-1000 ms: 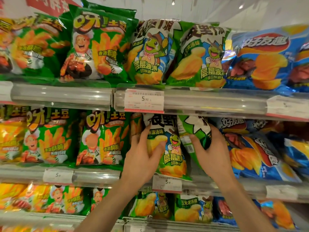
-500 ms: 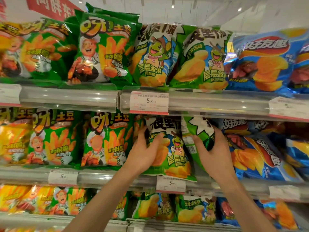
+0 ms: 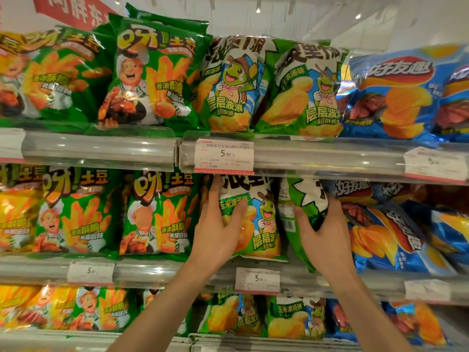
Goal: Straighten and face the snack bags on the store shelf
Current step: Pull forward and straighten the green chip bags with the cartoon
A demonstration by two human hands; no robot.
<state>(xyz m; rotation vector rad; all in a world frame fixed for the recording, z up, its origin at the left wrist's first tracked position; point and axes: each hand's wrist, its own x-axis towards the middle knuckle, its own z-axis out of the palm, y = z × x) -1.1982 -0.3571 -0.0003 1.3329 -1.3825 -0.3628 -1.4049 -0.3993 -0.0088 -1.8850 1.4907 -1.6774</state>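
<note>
On the middle shelf (image 3: 152, 269), a front-facing turtle snack bag (image 3: 256, 219) is gripped at its left edge by the left hand (image 3: 218, 232), while the twisted green bag (image 3: 303, 212) beside it is clasped by the right hand (image 3: 324, 235), with blue bags (image 3: 396, 232) just right.

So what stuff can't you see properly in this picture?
- Turned bag, head view: its front faces sideways and the right hand covers part of it.
- Turtle bag: the left hand hides its left side.
- Price tag: small print too tiny.
- Red sign: cut off by the top edge.
</note>
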